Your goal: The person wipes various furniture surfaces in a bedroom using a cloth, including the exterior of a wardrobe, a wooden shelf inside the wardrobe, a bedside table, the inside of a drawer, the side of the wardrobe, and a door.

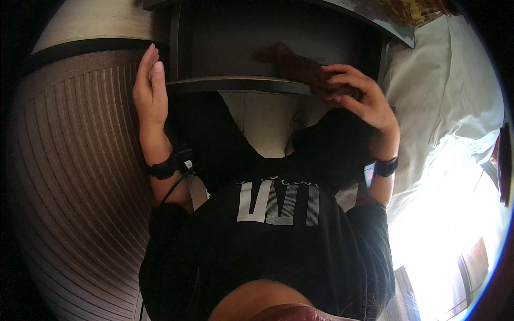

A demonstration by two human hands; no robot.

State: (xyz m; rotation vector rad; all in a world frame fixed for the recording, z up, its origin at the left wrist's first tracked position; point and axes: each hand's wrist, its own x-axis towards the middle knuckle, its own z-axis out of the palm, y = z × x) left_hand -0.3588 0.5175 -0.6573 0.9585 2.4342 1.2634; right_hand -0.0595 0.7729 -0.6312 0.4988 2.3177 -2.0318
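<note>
At upper right, the right hand [364,96], fingers half-curled, grips a blurred dark-brown object [300,67] across the front edge of a dark drawer [230,48]; the left hand [151,93], upper left, is straight-fingered, apparently empty. A hold nearer the middle should steady it.

Open dark drawer [230,48] above, pale floor [262,115] below, white cloth [423,96] at right

The drawer spans the upper centre of the frame, its dark base showing between two side walls, its near rim running across below. A blurred brown item [300,68] overlaps base and rim toward the right; whether it touches either cannot be told. The floor, crossed by a thin seam, shows mid-frame. The cloth lies creased down the right side, and a shiny gold-brown item [420,10] shows at the upper right, its support unclear
</note>
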